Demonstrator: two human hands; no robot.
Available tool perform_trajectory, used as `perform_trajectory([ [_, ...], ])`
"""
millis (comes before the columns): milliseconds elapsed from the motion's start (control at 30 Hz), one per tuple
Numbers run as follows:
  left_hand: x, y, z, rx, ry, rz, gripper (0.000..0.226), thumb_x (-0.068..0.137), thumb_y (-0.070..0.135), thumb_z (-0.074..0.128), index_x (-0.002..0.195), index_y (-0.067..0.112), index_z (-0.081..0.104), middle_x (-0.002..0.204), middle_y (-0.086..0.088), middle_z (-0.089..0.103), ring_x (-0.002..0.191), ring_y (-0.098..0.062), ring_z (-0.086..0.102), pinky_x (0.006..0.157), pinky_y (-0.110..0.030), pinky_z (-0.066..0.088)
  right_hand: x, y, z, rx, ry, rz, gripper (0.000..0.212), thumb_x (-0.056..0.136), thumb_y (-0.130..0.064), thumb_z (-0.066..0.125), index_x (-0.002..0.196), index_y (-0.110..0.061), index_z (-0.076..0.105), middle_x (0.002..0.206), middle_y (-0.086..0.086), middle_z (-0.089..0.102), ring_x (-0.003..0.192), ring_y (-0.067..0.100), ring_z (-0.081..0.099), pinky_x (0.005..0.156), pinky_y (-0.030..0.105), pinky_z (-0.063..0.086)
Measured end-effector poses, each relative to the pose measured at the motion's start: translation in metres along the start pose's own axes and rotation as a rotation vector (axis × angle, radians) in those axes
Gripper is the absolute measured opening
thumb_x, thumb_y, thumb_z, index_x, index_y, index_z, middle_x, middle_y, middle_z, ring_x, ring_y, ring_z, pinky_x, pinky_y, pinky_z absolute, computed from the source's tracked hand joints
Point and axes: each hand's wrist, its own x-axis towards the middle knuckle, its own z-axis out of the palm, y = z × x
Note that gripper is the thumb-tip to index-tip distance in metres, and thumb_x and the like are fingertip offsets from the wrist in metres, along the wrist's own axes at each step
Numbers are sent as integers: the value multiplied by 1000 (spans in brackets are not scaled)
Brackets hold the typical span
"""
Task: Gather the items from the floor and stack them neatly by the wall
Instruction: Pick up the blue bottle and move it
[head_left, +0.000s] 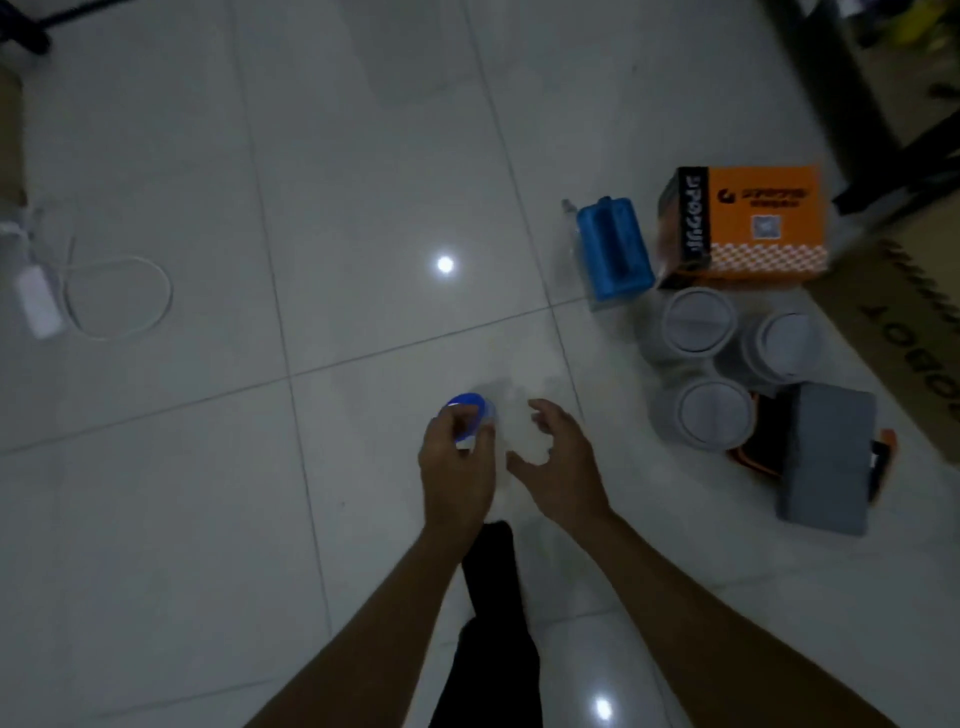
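Observation:
A clear plastic bottle (519, 431) with a blue cap (467, 410) is between my hands, low over the white tile floor. My left hand (457, 467) grips the bottle at its blue cap end. My right hand (556, 457) hovers beside the clear body with fingers spread and loosely bent; contact is blurred. To the right, gathered items stand together: an orange and black box (753, 228), a blue ribbed container (615, 249), three grey round canisters (698, 322), and a grey pouch with orange trim (826, 467).
A brown cardboard box (914, 332) with black lettering lies along the right edge. A white charger with a looped cable (104, 296) lies on the floor at the left. My dark trouser leg (493, 623) shows below the hands. Dark furniture legs stand at top right.

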Motion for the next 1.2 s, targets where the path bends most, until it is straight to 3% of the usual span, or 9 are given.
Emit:
perform_trajectory([
  [67,26,-37,-16,91,-8,-18,17,95,26,64,111,19,62,107,8,61,98,0,56,83,-33,54,18,0,35,-66,-82,31,92,77,-19,85,151,-26,31,145,-1,41,123,5,41,101,25,39],
  [267,93,-101,-20,152,-247,-207,45,98,44,54,139,25,51,141,5,51,127,-12,47,108,-34,41,77,33,112,-166,-94,37,127,63,-23,95,157,-34,11,158,3,22,144,26,31,111,47,42],
  [367,119,-118,-11,75,-357,-320,44,101,46,46,138,22,54,138,1,57,122,-15,54,100,-31,46,97,52,137,-165,-64,-15,131,57,-21,98,156,-35,12,155,3,24,141,26,35,107,46,46],
  [533,140,-125,5,7,-453,-455,37,103,41,44,127,20,63,116,0,67,93,-6,62,72,-19,48,105,64,154,-142,60,-87,101,57,-17,97,140,-16,41,140,3,44,124,20,53,100,40,54],
  [600,140,-122,8,7,-468,-462,34,101,38,48,125,21,64,114,1,67,91,-3,62,69,-17,46,103,67,153,-136,75,-86,95,56,-19,98,134,-13,44,135,2,46,118,19,55,96,40,55],
  [700,132,-113,13,21,-491,-456,36,99,33,53,131,19,62,123,-1,65,105,-14,62,74,-17,47,97,70,140,-110,81,-54,94,56,-19,98,134,-12,45,135,1,46,119,20,56,97,40,55],
  [833,110,-87,28,49,-547,-440,35,97,29,57,129,18,63,122,-3,65,107,-17,61,72,-15,48,79,71,103,-66,105,-28,93,55,-18,98,132,-15,46,132,-3,48,116,16,57,95,36,56],
  [1000,63,-47,70,69,-619,-382,30,97,35,59,121,20,68,113,2,69,98,-11,65,73,-17,49,36,76,28,26,194,-36,87,55,-12,96,128,-13,49,123,-7,48,107,8,55,85,4,45],
  [1200,-22,-3,145,93,-687,-330,29,96,40,59,116,23,70,107,4,72,94,-8,68,74,-19,52,-26,106,-77,95,316,-37,89,52,-11,96,128,-14,49,126,-2,51,109,5,53,90,5,44],
])
